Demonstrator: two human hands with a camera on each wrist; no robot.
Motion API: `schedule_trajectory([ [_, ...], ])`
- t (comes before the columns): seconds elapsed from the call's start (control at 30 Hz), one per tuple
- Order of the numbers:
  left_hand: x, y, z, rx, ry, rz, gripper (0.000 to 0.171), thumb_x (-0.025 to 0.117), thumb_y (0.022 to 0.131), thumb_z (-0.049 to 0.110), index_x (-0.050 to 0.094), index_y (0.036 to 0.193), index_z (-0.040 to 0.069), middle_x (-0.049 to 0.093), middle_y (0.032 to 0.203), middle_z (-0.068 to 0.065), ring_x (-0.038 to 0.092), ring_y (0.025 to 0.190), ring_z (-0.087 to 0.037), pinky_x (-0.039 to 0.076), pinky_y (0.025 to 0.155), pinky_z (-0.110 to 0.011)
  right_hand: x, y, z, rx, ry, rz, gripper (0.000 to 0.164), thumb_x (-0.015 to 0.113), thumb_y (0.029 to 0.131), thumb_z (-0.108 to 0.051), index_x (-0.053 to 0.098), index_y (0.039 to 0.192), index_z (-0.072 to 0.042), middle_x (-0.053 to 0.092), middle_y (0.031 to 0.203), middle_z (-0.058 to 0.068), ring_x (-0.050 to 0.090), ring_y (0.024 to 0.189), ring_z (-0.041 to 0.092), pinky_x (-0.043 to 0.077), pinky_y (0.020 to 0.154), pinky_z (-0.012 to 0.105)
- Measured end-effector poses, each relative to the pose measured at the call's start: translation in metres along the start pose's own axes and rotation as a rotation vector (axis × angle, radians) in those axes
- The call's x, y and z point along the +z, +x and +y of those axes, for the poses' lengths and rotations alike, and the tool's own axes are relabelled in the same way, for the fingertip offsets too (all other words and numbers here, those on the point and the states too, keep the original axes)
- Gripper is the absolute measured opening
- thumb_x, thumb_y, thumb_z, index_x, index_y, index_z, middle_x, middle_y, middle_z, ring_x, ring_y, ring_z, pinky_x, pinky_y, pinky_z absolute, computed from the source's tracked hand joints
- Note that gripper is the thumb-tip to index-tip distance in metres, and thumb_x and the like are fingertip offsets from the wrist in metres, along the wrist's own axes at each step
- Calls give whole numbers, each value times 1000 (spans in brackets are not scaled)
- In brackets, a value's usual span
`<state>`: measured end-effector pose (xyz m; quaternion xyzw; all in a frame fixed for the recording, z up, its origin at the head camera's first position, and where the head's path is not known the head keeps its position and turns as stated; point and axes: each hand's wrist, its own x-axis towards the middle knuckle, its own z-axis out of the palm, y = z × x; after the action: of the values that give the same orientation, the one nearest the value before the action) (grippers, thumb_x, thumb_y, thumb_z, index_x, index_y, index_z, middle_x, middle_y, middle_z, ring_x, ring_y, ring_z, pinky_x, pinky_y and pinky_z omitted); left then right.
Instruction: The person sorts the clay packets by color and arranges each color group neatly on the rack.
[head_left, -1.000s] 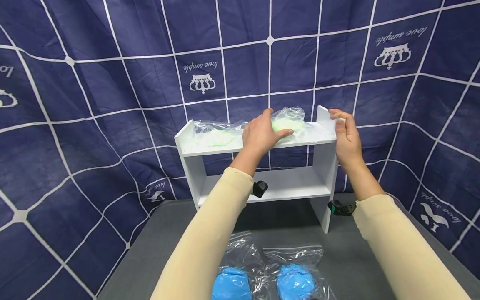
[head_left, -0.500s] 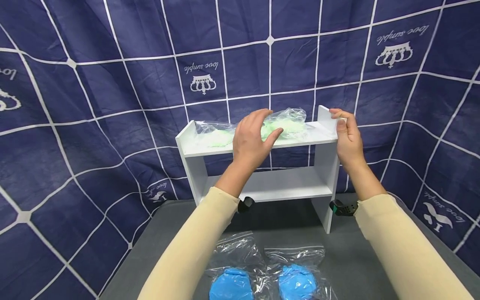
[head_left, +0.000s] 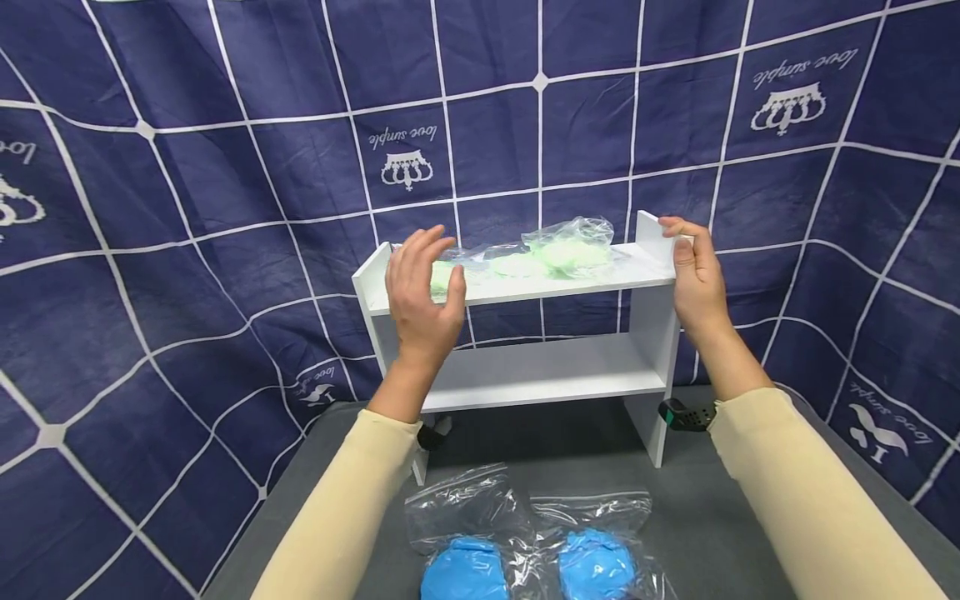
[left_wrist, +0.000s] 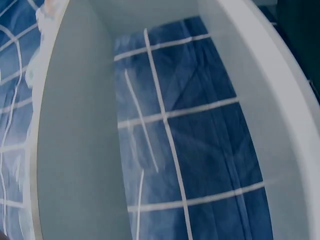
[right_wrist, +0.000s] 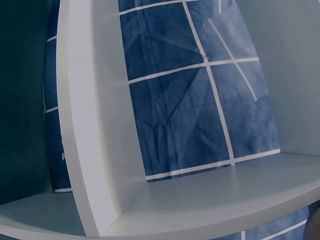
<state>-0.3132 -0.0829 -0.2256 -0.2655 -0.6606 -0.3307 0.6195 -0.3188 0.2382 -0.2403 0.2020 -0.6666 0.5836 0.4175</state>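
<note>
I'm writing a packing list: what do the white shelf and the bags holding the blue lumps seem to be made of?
White shelf: probably painted or laminated board with a smooth satin finish, judging by its flat, evenly white panels. Bags: most likely clear, glossy plastic film, shown by see-through wrinkles and bright glints.

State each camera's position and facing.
Head: worn on head, facing forward-down toward the white two-tier board shelf; left hand, right hand, cream sleeves show.
Left wrist: on that wrist, facing through the shelf; possible hand traces, left corners.
Right wrist: on that wrist, facing likewise; possible hand trace, lower right.
Both wrist views share navy, white-gridded fabric behind the shelf.
</note>
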Motion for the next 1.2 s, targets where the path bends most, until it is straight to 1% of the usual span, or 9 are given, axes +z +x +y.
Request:
schedule_trajectory([
  [0.2,-26,6,-28,-144,121,99,30,60,89,20,70,116,9,65,134,-4,48,139,-22,16,125,-44,-1,0,1,3,-1,2,31,36,108,-16,44,117,13,53,142,17,42,139,9,26,113,23],
  [0.37,-42,7,-54,-275,148,98,29,59,92,18,69,116,7,63,138,-2,45,141,-18,19,124,-39,0,1,0,7,2,3,30,36,108,-16,45,117,11,54,142,14,42,141,11,26,113,22],
  [0.43,-46,8,-63,-347,99,65,30,58,95,19,67,121,8,62,139,-1,46,141,-17,26,122,-35,0,1,0,10,0,5,29,36,108,-17,46,117,9,54,142,12,42,141,10,27,113,22],
  [0.53,-50,10,-73,-483,-55,-7,32,55,101,22,64,129,10,61,140,-1,48,138,-14,35,116,-32,0,0,0,18,-11,8,28,36,108,-18,48,116,7,55,142,9,42,139,8,27,111,21],
  [0.63,-53,11,-82,-595,-215,-87,34,49,106,26,63,132,10,61,141,-2,50,137,-13,37,114,-30,1,0,-1,23,-14,9,29,36,108,-17,47,117,8,56,140,5,42,138,7,28,110,21],
  [0.7,-53,11,-86,-633,-298,-128,37,44,108,26,64,130,5,60,143,-5,49,139,-15,35,116,-31,1,-1,-3,20,-9,8,30,36,108,-16,44,118,11,57,138,2,43,138,7,28,109,21],
  [0.83,-55,8,-87,-641,-386,-163,40,35,110,19,63,121,-8,56,147,-11,42,145,-20,26,123,-32,3,-1,-4,8,-9,-1,32,35,108,-15,41,119,15,57,137,-3,43,138,8,29,109,21],
  [0.93,-57,6,-79,-613,-427,-166,38,33,109,15,57,117,-15,53,148,-18,38,147,-24,24,124,-34,2,1,1,7,-14,-3,32,35,108,-16,43,118,13,57,139,0,43,138,9,29,109,21],
  [1.2,-57,5,-66,-511,-476,-143,40,29,109,14,50,112,-20,51,142,-30,40,143,-34,26,118,-30,-4,10,29,9,28,9,27,35,108,-19,51,115,1,57,139,-4,43,138,11,29,110,21],
])
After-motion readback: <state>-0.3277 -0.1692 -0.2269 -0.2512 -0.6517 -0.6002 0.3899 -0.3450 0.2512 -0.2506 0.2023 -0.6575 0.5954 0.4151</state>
